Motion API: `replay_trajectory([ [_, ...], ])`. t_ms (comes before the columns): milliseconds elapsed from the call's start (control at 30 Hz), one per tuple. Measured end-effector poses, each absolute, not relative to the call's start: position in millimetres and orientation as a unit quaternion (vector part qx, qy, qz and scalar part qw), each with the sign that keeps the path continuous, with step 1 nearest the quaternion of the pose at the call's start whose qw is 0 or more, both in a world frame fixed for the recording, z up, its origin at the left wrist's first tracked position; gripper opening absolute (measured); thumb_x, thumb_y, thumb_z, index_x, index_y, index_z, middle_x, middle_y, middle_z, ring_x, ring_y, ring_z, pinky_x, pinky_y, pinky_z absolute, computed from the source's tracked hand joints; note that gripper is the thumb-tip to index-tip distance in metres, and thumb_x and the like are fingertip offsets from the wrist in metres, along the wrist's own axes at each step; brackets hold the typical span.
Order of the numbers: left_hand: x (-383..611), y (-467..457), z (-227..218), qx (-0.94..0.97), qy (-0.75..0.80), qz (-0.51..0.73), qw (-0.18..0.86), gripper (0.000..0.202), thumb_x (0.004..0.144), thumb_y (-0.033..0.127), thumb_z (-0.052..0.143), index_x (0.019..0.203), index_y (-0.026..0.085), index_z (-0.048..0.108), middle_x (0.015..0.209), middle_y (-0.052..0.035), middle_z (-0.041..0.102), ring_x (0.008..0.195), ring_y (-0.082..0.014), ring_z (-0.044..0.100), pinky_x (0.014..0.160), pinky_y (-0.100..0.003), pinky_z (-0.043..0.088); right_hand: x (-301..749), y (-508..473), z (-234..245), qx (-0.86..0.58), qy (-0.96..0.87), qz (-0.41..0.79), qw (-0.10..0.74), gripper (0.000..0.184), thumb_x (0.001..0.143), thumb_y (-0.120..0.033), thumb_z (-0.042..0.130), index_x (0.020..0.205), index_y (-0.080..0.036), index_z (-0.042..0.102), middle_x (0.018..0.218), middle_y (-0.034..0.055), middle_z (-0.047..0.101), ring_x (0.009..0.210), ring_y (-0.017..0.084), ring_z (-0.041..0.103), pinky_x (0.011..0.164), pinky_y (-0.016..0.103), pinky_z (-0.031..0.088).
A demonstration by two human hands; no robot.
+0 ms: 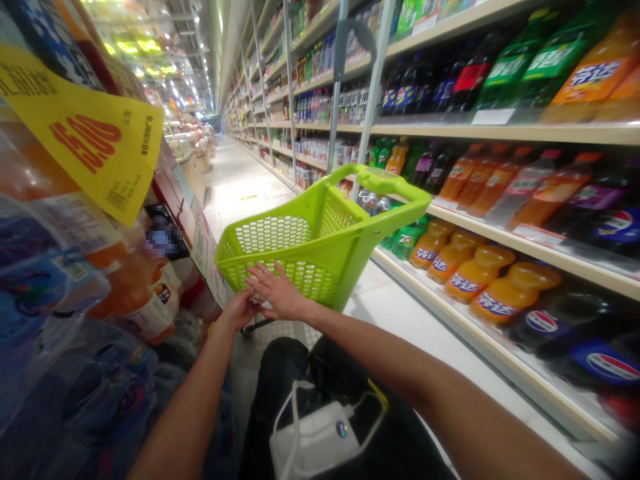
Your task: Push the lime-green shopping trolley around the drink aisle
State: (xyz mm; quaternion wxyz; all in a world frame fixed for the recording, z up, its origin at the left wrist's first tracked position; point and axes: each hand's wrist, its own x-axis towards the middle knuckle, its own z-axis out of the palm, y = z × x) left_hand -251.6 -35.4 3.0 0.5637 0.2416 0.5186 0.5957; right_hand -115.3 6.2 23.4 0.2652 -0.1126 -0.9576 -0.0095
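A lime-green plastic shopping basket (300,247) stands tilted on the aisle floor in front of me, its handle (385,183) raised to the right. My right hand (277,290) lies flat against the basket's near mesh wall, fingers spread. My left hand (239,310) sits just below and left of it at the basket's lower corner, fingers curled, and what they hold is hidden. Several bottles show inside the basket near the handle.
Shelves of soda bottles (480,273) run along the right. On the left are shrink-wrapped orange drink bottles (145,300) and a yellow price sign (85,143). The white-tiled aisle (240,180) stretches ahead. A white device with a cable (315,440) hangs at my waist.
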Motion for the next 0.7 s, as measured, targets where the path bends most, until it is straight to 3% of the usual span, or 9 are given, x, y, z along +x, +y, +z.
replay_trajectory([
  [133, -266.0, -42.4, 12.1, 0.282, 0.541, 0.515, 0.602, 0.011, 0.07, 0.016, 0.056, 0.079, 0.019, 0.062, 0.065, 0.0019, 0.061, 0.055, -0.0085, 0.054, 0.05, -0.019, 0.042, -114.2, 10.8, 19.1, -0.062, -0.967, -0.071, 0.236, 0.042, 0.087, -0.022, 0.044, 0.13, -0.017, 0.041, 0.141, 0.012, 0.033, 0.133, 0.025, 0.023, 0.105, 0.052, 0.019],
  [233, -271.2, -45.6, 13.8, 0.273, 0.556, 0.48, 0.621, 0.011, 0.066, 0.013, 0.058, 0.075, 0.018, 0.061, 0.061, 0.0022, 0.06, 0.054, -0.0087, 0.055, 0.05, -0.02, 0.042, -114.7, 10.7, 7.7, -0.056, -0.966, -0.091, 0.234, 0.037, 0.091, -0.018, 0.038, 0.128, -0.018, 0.044, 0.137, 0.0108, 0.04, 0.13, 0.023, 0.029, 0.104, 0.049, 0.026],
  [367, -276.5, -43.8, 12.2, 0.27, 0.531, 0.504, 0.625, 0.011, 0.071, 0.027, 0.056, 0.076, 0.019, 0.061, 0.066, -0.0009, 0.063, 0.062, -0.0128, 0.059, 0.063, -0.029, 0.048, -111.7, 22.1, 4.3, -0.047, -0.958, -0.092, 0.269, 0.034, 0.091, -0.017, 0.04, 0.124, -0.02, 0.048, 0.134, 0.0093, 0.045, 0.131, 0.02, 0.028, 0.104, 0.044, 0.03],
  [467, -280.8, -35.3, 9.7, 0.317, 0.635, 0.523, 0.472, 0.02, 0.073, 0.036, 0.051, 0.076, 0.018, 0.06, 0.076, -0.0063, 0.066, 0.077, -0.0195, 0.063, 0.073, -0.037, 0.049, -111.5, 43.4, 12.9, -0.079, -0.944, -0.095, 0.306, 0.033, 0.09, -0.015, 0.041, 0.121, -0.02, 0.05, 0.133, 0.0074, 0.046, 0.132, 0.02, 0.026, 0.106, 0.047, 0.026],
  [567, -281.0, -26.8, 4.2, 0.345, 0.734, 0.511, 0.286, 0.02, 0.066, 0.025, 0.057, 0.085, 0.019, 0.059, 0.095, -0.0087, 0.065, 0.101, -0.0242, 0.058, 0.087, -0.039, 0.042, -113.1, 64.4, 14.4, -0.116, -0.934, -0.108, 0.319, 0.034, 0.09, -0.012, 0.039, 0.121, -0.021, 0.049, 0.136, 0.0063, 0.043, 0.132, 0.02, 0.025, 0.108, 0.052, 0.018],
  [700, -267.2, -27.2, -3.8, 0.501, 0.768, 0.385, 0.11, 0.038, 0.064, 0.013, 0.054, 0.102, 0.018, 0.058, 0.117, -0.0115, 0.057, 0.116, -0.0266, 0.047, 0.1, -0.04, 0.032, -108.5, 77.6, -16.9, -0.127, -0.948, -0.104, 0.274, 0.033, 0.09, -0.011, 0.039, 0.119, -0.018, 0.051, 0.134, 0.0073, 0.045, 0.131, 0.02, 0.029, 0.108, 0.049, 0.022],
])
